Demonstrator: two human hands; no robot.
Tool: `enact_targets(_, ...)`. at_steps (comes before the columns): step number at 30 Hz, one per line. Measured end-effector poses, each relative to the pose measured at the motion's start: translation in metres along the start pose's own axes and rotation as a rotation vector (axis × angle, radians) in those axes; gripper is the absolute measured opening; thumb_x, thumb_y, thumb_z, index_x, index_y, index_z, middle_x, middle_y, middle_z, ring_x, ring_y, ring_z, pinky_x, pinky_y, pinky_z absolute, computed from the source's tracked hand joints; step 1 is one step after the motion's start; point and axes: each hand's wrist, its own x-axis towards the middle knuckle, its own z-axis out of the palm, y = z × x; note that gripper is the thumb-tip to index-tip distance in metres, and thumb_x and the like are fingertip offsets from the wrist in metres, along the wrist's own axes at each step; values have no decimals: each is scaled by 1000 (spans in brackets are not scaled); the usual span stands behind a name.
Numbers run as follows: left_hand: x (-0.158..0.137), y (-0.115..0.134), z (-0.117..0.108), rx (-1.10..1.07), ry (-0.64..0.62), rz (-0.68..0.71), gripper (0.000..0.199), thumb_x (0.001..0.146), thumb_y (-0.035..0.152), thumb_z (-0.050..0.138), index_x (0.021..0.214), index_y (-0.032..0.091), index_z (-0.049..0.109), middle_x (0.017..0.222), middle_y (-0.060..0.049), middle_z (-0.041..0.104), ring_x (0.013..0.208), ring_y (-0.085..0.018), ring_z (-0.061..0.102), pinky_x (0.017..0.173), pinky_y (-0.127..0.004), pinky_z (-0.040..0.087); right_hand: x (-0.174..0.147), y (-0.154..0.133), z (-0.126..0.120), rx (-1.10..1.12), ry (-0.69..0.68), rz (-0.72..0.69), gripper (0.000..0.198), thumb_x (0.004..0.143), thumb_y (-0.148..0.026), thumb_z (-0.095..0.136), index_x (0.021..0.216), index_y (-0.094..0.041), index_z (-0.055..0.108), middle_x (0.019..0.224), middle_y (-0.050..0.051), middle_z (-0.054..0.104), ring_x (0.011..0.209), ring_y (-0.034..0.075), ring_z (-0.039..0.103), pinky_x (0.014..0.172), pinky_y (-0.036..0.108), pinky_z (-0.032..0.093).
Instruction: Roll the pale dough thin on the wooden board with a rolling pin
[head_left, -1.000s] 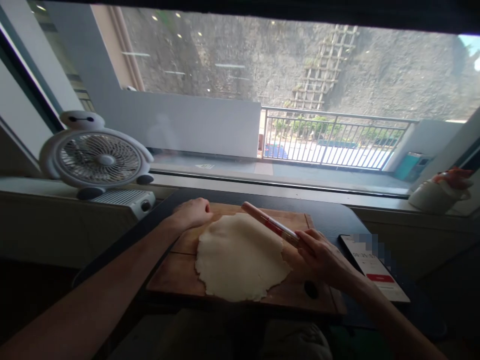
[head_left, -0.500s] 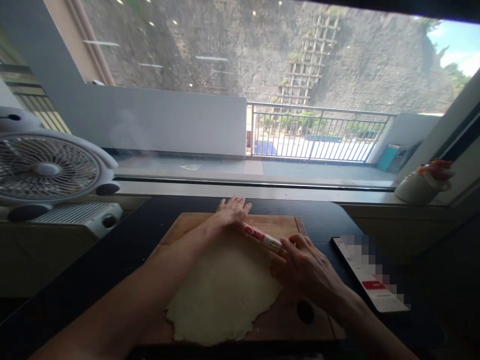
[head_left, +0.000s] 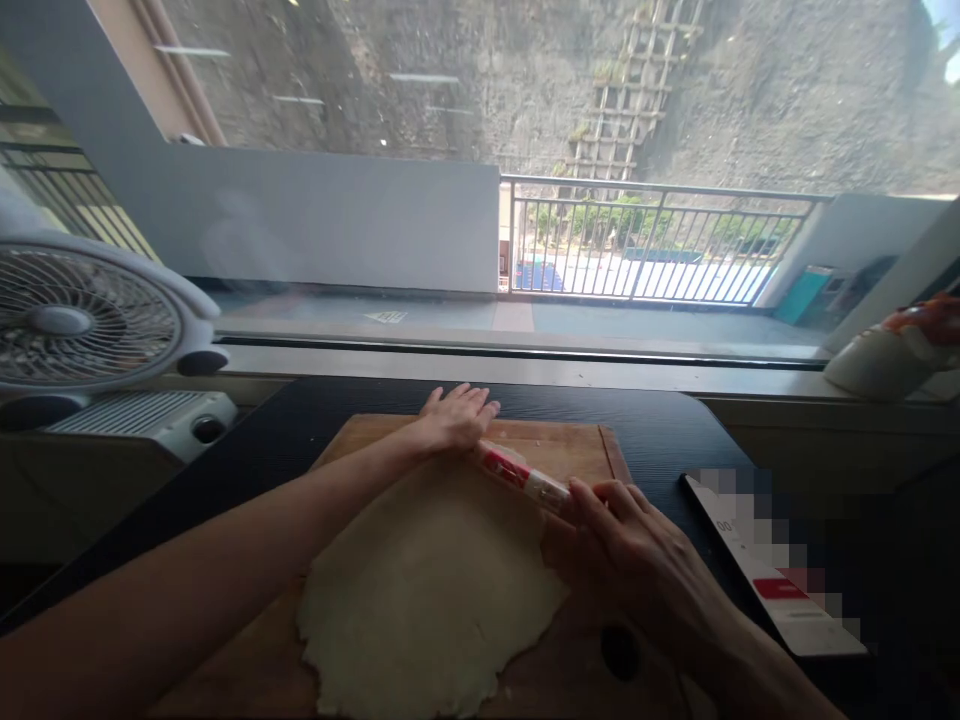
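Observation:
A wide, flat sheet of pale dough (head_left: pixel 427 590) with ragged edges lies on a wooden cutting board (head_left: pixel 577 440). Across its far edge, slanting down to the right, is a slim rolling pin (head_left: pixel 525 478) with a red and white printed wrapper. My left hand (head_left: pixel 457 418) presses its palm on the pin's far left end, fingers stretched out and spread. The near right end is in my right hand (head_left: pixel 637 535), whose fingers are closed round it. Both ends of the pin are hidden by my hands.
The board rests on a dark table (head_left: pixel 330 395). To its right lies a phone (head_left: pixel 780 570), partly pixelated. A white fan (head_left: pixel 82 310) stands on the left above a pale ridged box (head_left: pixel 157 415). A pot (head_left: pixel 877 355) sits on the windowsill (head_left: pixel 570 372).
My view has tilted down and come a little closer, so the dough looks larger and lower. Both hands keep their places on the pin, which has hardly shifted against the board.

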Motion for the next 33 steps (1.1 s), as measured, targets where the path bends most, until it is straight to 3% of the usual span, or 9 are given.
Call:
enact_targets(3, 41, 17, -3, -18, 15, -32, 59, 93, 50, 13, 142, 22, 32, 152, -9, 24, 141, -27, 13, 109, -58, 9, 5, 14, 0, -34, 31, 61, 40, 92, -21, 41, 132, -21, 43, 105, 10, 55, 93, 22, 54, 77, 34, 49)
enact_targets(6, 52, 21, -4, -18, 19, -5, 56, 94, 48, 15, 140, 25, 35, 152, -7, 26, 141, -26, 13, 109, -57, 7, 2, 17, 2, -80, 59, 67, 44, 91, -19, 41, 135, -23, 41, 104, 10, 55, 91, 23, 54, 76, 36, 50)
enact_targets(12, -9, -4, 0, -15, -56, 15, 58, 93, 51, 13, 142, 27, 32, 151, -4, 29, 141, -25, 15, 110, -56, 4, -13, 3, -2, -20, 6, -49, 54, 89, -19, 47, 141, -29, 34, 108, 10, 54, 94, 24, 51, 80, 38, 48)
enact_targets(14, -16, -7, 0, 2, -59, 10, 58, 93, 51, 14, 142, 26, 32, 150, -5, 30, 141, -26, 15, 110, -55, 4, -10, 5, -3, 13, -2, -48, 52, 90, -20, 47, 139, -30, 37, 108, 9, 54, 94, 23, 51, 79, 37, 49)
enact_targets(22, 49, 18, -3, 8, 52, -9, 56, 93, 48, 16, 143, 26, 29, 153, -4, 24, 141, -27, 11, 109, -57, 7, 15, 24, -3, -87, 53, 66, 35, 93, -22, 40, 126, -22, 51, 105, 10, 56, 93, 23, 52, 79, 38, 48)
enact_targets(24, 36, 14, -2, 2, 50, 2, 55, 94, 48, 16, 143, 27, 29, 152, -4, 26, 141, -26, 11, 109, -57, 7, 10, 19, -4, -100, 43, 33, 40, 91, -17, 41, 130, -24, 48, 105, 10, 56, 94, 24, 52, 79, 38, 48)
enact_targets(29, -31, -8, 3, 1, 19, 48, 57, 93, 50, 13, 141, 26, 35, 149, -4, 32, 140, -24, 16, 111, -53, 3, -10, 9, -3, -2, 99, -86, 50, 89, -19, 46, 138, -28, 39, 110, 9, 55, 96, 24, 51, 80, 38, 49)
enact_targets(31, -38, -9, 2, 17, 11, 62, 58, 93, 50, 13, 141, 25, 34, 150, -4, 32, 141, -24, 16, 111, -52, 3, -9, 12, -1, 22, 92, -90, 50, 90, -19, 44, 138, -30, 38, 111, 9, 55, 96, 24, 51, 79, 38, 49)
enact_targets(33, -25, -5, 0, 1, -14, 33, 60, 93, 51, 13, 143, 23, 30, 151, -4, 29, 141, -25, 14, 110, -53, 3, -4, 18, -1, 22, 59, -49, 46, 91, -19, 41, 136, -30, 41, 111, 9, 55, 95, 24, 52, 78, 38, 49)
